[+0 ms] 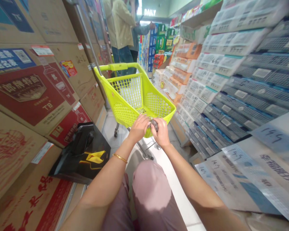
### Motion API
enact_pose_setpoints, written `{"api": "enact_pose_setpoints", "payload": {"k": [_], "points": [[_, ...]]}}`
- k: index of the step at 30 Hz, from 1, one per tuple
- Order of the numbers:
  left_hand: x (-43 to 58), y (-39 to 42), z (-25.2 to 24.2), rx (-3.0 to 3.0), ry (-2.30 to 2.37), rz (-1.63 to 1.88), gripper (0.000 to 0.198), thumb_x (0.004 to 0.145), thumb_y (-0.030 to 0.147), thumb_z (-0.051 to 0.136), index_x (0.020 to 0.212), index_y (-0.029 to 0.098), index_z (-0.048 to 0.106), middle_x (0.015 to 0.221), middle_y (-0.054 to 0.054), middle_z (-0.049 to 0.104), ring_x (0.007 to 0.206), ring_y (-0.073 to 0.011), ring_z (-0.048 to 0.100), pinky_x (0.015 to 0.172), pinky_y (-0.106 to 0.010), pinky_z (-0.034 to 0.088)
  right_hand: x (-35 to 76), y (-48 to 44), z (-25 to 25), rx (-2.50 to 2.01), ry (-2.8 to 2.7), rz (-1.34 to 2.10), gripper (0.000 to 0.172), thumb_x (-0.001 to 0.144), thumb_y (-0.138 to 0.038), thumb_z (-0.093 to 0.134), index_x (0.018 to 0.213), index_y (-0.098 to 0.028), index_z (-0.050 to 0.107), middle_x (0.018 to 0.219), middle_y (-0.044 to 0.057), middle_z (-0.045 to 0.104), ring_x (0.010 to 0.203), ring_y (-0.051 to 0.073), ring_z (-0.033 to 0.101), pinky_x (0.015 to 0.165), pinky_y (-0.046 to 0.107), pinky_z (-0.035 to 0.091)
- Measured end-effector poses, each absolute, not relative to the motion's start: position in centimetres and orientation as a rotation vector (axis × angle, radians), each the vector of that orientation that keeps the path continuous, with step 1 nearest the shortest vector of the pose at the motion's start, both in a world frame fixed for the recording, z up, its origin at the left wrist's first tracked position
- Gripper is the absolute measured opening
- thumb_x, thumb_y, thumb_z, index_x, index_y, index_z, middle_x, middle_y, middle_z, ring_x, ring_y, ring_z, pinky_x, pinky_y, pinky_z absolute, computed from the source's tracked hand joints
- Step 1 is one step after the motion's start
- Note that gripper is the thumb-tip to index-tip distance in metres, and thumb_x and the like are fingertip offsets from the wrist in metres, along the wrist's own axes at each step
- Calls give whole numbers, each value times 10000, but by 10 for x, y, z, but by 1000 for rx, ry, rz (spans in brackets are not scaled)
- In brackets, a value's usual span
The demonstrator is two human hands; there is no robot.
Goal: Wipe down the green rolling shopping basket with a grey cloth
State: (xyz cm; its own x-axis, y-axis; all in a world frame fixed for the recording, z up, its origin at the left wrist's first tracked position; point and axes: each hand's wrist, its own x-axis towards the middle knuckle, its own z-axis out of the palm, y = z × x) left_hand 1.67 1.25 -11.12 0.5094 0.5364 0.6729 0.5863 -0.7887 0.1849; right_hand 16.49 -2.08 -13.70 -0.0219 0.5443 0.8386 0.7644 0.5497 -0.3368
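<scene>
A lime-green shopping cart [125, 112] stands in front of me, its handle at the far side. My left hand [140, 127] is closed over its near rim, fingers curling inward. Beside it, my right hand [161, 131] is closed on the same rim at the near corner. A small dark, mottled patch [154, 124] shows between the two hands; I cannot make out what it is. The part of the basket I see holds nothing. A gold bracelet [119, 158] circles my left wrist.
Stacked cartons [33, 93] line the left side, with a black gift bag [86, 154] standing against them. Packaged goods [214, 73] are piled along the right, above boxes with handwritten prices [250, 173]. People [121, 29] stand beyond the cart.
</scene>
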Motion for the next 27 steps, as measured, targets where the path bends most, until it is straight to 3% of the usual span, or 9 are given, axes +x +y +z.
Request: {"api": "enact_pose_setpoints", "payload": {"k": [6,11,14,17,22,27], "points": [[14,0,-130,-2567,-1155,-1255,375,932,255,360,1283,144,431,1337,-136,485,1331,-222,356,1102,-451,335,166,-25,-147,-1006,-1753,-242,357,853,-245,483,1203,-178,464,1144,118,550,1163,222,480,1041,504,375],[15,-12,-150,-2275,-1531,-1454,326,887,280,458,1166,111,469,1166,-174,523,1171,-260,475,1013,-470,401,162,-28,-159,-968,-1718,-315,404,857,-220,481,1257,-206,427,1203,115,502,1257,235,411,1044,508,383],[19,-14,-162,-2341,-1584,-1417,245,841,170,474,1083,136,493,1072,-136,541,1087,-253,508,953,-460,440,156,-30,-173,-993,-1652,-389,414,843,-207,505,1253,-222,444,1208,115,477,1227,236,425,1015,493,410],[25,-14,-169,-2404,-1586,-1379,291,789,85,479,1074,142,498,1079,-127,538,1085,-250,506,960,-448,437,152,-34,-192,-1064,-1607,-424,379,834,-212,524,1211,-228,498,1203,118,462,1172,231,448,976,471,434],[31,-11,-170,-2333,-1634,-1392,221,849,128,455,1047,136,553,1069,-125,545,1051,-233,515,954,-415,441,155,-41,-207,-1129,-1634,-367,346,845,-232,507,1191,-220,529,1122,108,481,1083,210,484,921,429,464],[31,-2,-171,-2349,-1594,-1259,251,881,119,399,988,170,621,1072,-104,565,1050,-219,513,952,-391,450,160,-35,-182,-1101,-1573,-511,335,853,-285,502,1181,-216,517,1089,101,483,1056,205,503,920,424,463]]}}
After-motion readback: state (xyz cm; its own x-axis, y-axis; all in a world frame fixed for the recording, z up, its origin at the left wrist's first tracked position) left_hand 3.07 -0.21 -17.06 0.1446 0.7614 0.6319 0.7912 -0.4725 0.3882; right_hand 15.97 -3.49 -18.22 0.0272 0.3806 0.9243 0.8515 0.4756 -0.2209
